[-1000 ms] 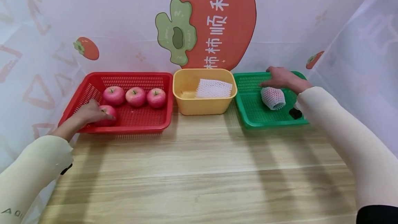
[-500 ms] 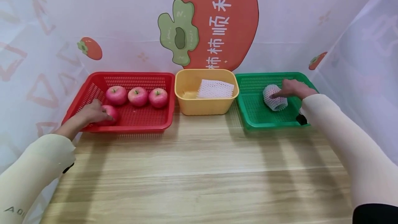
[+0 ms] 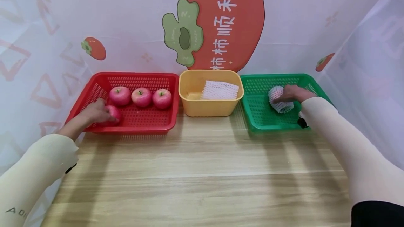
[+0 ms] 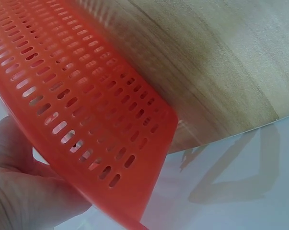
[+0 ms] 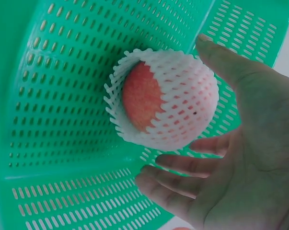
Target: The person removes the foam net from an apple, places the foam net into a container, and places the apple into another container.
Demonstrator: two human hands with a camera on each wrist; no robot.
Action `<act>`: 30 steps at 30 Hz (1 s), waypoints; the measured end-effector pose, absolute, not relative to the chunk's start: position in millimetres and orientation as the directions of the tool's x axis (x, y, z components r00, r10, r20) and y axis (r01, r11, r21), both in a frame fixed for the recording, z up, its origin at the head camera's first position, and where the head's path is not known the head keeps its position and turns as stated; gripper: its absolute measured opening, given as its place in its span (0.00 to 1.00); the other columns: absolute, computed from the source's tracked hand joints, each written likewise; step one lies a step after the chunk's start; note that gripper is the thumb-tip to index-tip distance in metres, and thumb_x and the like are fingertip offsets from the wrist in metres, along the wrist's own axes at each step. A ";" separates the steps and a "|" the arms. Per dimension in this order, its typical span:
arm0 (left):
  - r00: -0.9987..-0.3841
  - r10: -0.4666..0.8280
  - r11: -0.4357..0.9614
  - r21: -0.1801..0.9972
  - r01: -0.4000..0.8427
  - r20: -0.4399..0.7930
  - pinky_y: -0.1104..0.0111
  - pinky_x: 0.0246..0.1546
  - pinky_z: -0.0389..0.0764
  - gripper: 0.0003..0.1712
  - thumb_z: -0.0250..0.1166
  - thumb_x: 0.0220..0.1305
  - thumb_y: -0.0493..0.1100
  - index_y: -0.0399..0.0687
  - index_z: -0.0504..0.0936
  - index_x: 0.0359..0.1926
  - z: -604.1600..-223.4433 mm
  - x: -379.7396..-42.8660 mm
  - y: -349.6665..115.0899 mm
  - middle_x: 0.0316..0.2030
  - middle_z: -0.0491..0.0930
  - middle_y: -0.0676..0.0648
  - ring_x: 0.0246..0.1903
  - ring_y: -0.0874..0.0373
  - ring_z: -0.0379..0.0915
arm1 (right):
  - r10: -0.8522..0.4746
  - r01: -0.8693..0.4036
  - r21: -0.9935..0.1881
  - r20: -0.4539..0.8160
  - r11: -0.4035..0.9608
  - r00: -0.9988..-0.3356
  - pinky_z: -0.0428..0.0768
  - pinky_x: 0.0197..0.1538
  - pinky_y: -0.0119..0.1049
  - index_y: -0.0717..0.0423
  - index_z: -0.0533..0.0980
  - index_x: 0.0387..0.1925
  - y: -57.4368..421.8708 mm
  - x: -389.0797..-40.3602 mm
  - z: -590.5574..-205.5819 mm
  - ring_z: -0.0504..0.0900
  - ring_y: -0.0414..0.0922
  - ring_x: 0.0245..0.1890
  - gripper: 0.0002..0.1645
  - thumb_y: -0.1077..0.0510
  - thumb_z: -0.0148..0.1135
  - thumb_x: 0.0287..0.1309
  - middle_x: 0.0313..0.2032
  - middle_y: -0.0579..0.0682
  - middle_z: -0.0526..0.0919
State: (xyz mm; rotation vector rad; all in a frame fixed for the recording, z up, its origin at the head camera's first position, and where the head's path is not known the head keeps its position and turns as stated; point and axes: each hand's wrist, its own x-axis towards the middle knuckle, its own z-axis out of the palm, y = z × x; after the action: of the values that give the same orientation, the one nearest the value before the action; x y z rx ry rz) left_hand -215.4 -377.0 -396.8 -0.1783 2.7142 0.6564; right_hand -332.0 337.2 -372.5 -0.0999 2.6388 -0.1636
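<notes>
In the head view, my left hand grips a red apple at the front left of the red basket. The left wrist view shows this hand partly hidden behind the basket's slotted wall, with the apple hidden there. My right hand is inside the green basket, right beside an apple in a white foam net. In the right wrist view the thumb and fingers of that hand are spread around the netted apple, and the apple's bare red skin shows at the net's opening.
Three more apples sit in a row at the back of the red basket. Between the two baskets stands a yellow bin holding flat white foam nets. A printed cloth hangs behind the wooden table.
My right hand has come down from above the green basket to the netted apple. My left hand stays on its apple, and the whole head view has shifted slightly.
</notes>
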 end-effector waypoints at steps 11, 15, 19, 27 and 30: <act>-0.953 -0.073 0.905 0.383 -0.188 -0.295 0.34 0.57 0.78 0.60 0.78 0.58 0.51 0.18 0.50 0.71 -388.8 -214.3 -368.2 0.58 0.62 0.19 0.56 0.25 0.61 | -0.087 -0.036 -0.104 -0.542 0.994 -0.836 0.70 0.68 0.70 0.89 0.45 0.70 338.4 -335.5 -379.4 0.63 0.80 0.66 0.60 0.40 0.60 0.71 0.65 0.88 0.57; -0.957 -0.059 0.905 0.390 -0.171 -0.283 0.34 0.57 0.79 0.60 0.78 0.59 0.50 0.17 0.51 0.71 -385.3 -212.6 -365.5 0.57 0.64 0.19 0.56 0.25 0.62 | -0.101 -0.056 -0.099 -0.542 0.994 -0.834 0.71 0.67 0.69 0.89 0.44 0.70 337.8 -335.7 -381.4 0.63 0.81 0.66 0.60 0.40 0.59 0.72 0.65 0.88 0.56; -0.958 -0.051 0.901 0.402 -0.166 -0.281 0.34 0.56 0.79 0.60 0.78 0.60 0.52 0.17 0.51 0.71 -385.6 -212.3 -366.6 0.57 0.65 0.19 0.55 0.26 0.63 | -0.114 -0.053 -0.131 -0.518 0.990 -0.848 0.74 0.63 0.68 0.88 0.44 0.70 345.2 -348.0 -394.9 0.67 0.80 0.62 0.65 0.34 0.60 0.69 0.60 0.86 0.61; -0.969 -0.042 0.892 0.428 -0.145 -0.242 0.36 0.55 0.81 0.57 0.77 0.61 0.50 0.19 0.53 0.72 -386.7 -208.3 -364.3 0.57 0.68 0.21 0.54 0.27 0.67 | -0.100 -0.016 -0.171 -0.495 0.985 -0.863 0.81 0.55 0.65 0.87 0.44 0.69 334.0 -337.2 -387.4 0.73 0.78 0.58 0.54 0.49 0.62 0.70 0.56 0.86 0.66; -0.971 -0.044 0.891 0.431 -0.145 -0.236 0.37 0.53 0.82 0.55 0.76 0.62 0.50 0.20 0.54 0.71 -385.9 -206.7 -362.9 0.55 0.68 0.23 0.53 0.29 0.67 | -0.093 -0.009 -0.171 -0.491 0.985 -0.866 0.81 0.55 0.65 0.85 0.45 0.69 331.4 -335.9 -385.7 0.73 0.77 0.58 0.53 0.50 0.63 0.69 0.56 0.86 0.65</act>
State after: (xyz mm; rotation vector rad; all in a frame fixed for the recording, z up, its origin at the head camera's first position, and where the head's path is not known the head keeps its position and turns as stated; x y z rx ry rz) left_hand -206.7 -362.9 -385.9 -0.1435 2.8379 0.6711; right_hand -335.9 331.4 -385.7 -0.0714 2.6109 -0.2218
